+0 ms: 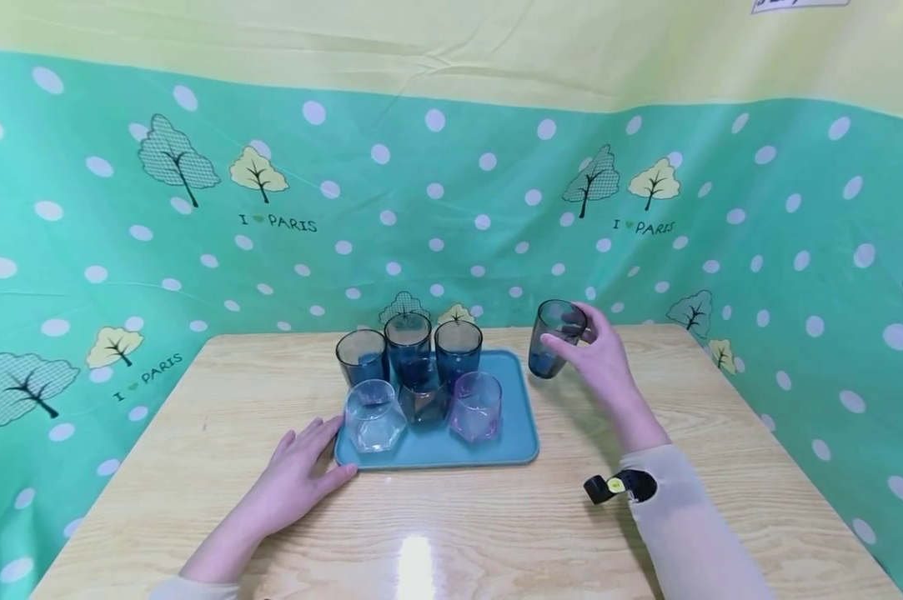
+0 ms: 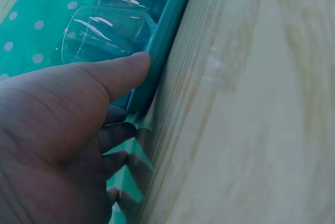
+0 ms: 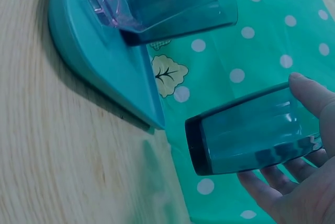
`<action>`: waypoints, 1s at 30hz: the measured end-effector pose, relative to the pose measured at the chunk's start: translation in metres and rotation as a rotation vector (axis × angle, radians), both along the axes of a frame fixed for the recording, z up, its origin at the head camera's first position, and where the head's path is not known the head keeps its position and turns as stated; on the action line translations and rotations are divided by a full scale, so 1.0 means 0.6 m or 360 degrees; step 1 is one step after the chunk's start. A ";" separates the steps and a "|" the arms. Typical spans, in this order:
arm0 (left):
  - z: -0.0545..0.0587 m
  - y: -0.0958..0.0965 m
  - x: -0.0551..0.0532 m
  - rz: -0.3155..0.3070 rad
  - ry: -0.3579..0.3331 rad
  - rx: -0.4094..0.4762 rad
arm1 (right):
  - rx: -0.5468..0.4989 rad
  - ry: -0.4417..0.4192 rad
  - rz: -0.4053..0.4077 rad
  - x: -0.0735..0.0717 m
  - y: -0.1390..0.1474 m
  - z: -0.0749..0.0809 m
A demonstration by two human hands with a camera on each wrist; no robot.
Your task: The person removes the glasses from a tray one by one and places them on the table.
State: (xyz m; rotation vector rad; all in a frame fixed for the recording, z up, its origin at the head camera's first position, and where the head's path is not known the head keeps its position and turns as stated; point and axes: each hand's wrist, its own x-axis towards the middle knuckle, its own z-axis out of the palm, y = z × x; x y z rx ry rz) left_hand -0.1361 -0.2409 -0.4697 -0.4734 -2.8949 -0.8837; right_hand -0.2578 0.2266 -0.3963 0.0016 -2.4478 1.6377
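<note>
My right hand [image 1: 601, 354] holds a tall dark blue-grey drinking glass [image 1: 547, 354] by its upper part, thumb on one side and fingers on the other. The glass is slightly tilted just right of the blue tray [image 1: 519, 417]; in the right wrist view its base [image 3: 196, 145] appears clear of the table. My left hand [image 1: 301, 471] touches the tray's front left corner, the thumb [image 2: 128, 72] along the front rim and the other fingers beside the left edge. On the tray stand tall dark glasses [image 1: 408, 337] behind shorter ones: clear [image 1: 374, 421], greyish [image 1: 423, 400] and pinkish [image 1: 476, 408].
The tray rests on a light wooden table [image 1: 466, 533]. A green dotted cloth [image 1: 436, 225] with tree prints hangs behind the table and along both sides. A dark strap piece [image 1: 619, 486] sits on the right sleeve near the wrist.
</note>
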 end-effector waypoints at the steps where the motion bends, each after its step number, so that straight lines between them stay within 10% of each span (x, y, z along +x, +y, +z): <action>1: 0.000 0.000 0.000 -0.0001 -0.0002 0.0001 | 0.0000 -0.0005 -0.0008 -0.001 0.002 -0.001; 30: 0.004 0.001 0.000 0.0011 -0.0036 0.0008 | -0.0064 -0.0098 -0.0014 -0.014 0.021 -0.030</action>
